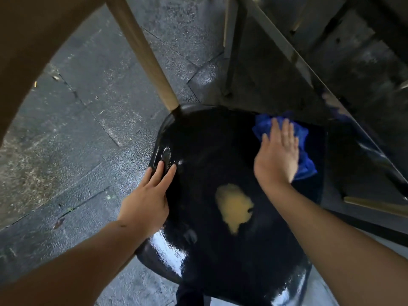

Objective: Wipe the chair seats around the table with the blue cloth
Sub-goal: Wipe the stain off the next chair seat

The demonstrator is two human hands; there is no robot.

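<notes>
A glossy black chair seat (212, 151) fills the middle of the head view, with a worn yellowish patch (234, 206) near its centre. My right hand (278, 153) lies flat with straight fingers on the blue cloth (304, 162), pressing it onto the seat's far right part. The cloth shows around my fingertips and to the right of my palm. My left hand (150, 199) rests on the seat's left edge, fingers straight and spread over the rim.
A pale wooden chair post (145, 54) rises from the seat's far left corner. A dark table edge with a metal frame (293, 60) overhangs at the upper right. Wet grey paving (88, 129) lies to the left.
</notes>
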